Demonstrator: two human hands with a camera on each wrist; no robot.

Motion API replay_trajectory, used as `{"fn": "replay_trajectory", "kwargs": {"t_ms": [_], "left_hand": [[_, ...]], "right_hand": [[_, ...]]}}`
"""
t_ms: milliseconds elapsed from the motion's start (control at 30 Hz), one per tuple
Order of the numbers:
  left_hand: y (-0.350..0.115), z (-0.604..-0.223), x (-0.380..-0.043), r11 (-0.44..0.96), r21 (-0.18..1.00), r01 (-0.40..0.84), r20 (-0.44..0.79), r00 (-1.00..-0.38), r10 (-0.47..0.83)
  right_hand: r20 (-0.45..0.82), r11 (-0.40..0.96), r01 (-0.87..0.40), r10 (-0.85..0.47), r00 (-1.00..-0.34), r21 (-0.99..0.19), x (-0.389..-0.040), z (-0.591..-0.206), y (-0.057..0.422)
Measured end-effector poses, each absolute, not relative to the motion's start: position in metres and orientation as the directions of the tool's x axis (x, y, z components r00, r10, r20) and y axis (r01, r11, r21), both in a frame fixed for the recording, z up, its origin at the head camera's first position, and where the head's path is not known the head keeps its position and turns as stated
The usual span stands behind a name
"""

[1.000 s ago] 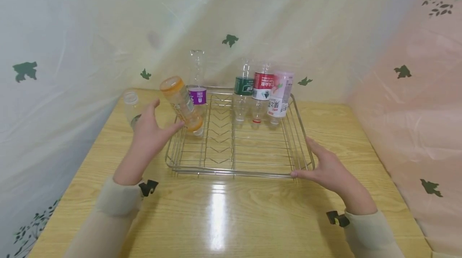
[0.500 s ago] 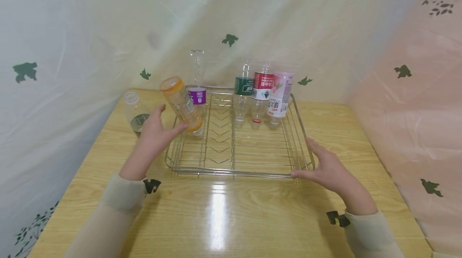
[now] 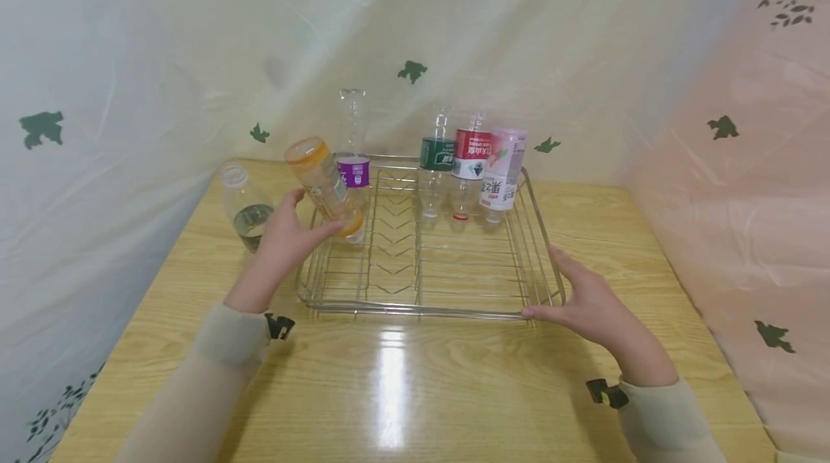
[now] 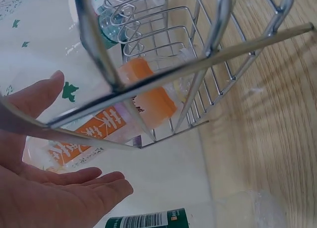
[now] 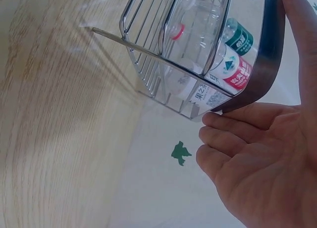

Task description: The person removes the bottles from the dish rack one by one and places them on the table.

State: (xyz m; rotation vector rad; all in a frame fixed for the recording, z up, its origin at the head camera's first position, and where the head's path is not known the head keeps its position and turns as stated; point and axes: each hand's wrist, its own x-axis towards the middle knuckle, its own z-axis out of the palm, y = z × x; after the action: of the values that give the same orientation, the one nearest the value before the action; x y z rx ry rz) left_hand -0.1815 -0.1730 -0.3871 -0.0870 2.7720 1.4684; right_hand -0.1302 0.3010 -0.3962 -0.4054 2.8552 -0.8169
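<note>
A wire dish rack (image 3: 415, 309) stands on the table. An orange-and-clear plastic bottle (image 3: 327, 186) leans neck down in its left side, tilted to the left. My left hand (image 3: 282, 240) is beside this bottle at the rack's left wall; in the left wrist view its thumb and fingers are spread apart with nothing gripped. My right hand (image 3: 586, 297) rests at the rack's front right corner, thumb on the front rim, fingers along the side wall. In the right wrist view those fingers look nearly straight against the rack.
Neck down along the rack's back stand bottles with purple (image 3: 353, 171), green (image 3: 437, 153), red-and-white (image 3: 472, 153) and pink-and-white (image 3: 502, 168) labels. Left of the rack, a clear bottle (image 3: 249, 214) with a dark green label is upright, close to my left hand. Patterned sheets hang behind and at both sides.
My left hand has shifted right toward the rack, uncovering more of the upright bottle on the left. The orange bottle and my right hand have stayed put.
</note>
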Motion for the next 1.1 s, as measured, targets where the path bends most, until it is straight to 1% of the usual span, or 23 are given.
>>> {"fn": "replay_trajectory", "kwargs": {"t_ms": [167, 400, 800, 1100], "left_hand": [[-0.173, -0.392, -0.188, 0.556, 0.830, -0.044, -0.025, -0.999, -0.042], [-0.176, -0.399, -0.198, 0.544, 0.836, -0.070, -0.052, -0.997, -0.048], [-0.175, -0.408, -0.210, 0.532, 0.846, -0.034, -0.015, -0.999, -0.041], [-0.173, -0.409, -0.215, 0.532, 0.846, -0.044, -0.023, -0.999, -0.046]], "right_hand": [[-0.067, 0.816, -0.217, -0.298, -0.952, -0.536, -0.131, -0.397, 0.301], [-0.072, 0.821, -0.214, -0.295, -0.953, -0.529, -0.132, -0.399, 0.302], [-0.067, 0.816, -0.215, -0.295, -0.953, -0.536, -0.132, -0.401, 0.302], [-0.069, 0.819, -0.213, -0.292, -0.954, -0.532, -0.134, -0.401, 0.302]]}}
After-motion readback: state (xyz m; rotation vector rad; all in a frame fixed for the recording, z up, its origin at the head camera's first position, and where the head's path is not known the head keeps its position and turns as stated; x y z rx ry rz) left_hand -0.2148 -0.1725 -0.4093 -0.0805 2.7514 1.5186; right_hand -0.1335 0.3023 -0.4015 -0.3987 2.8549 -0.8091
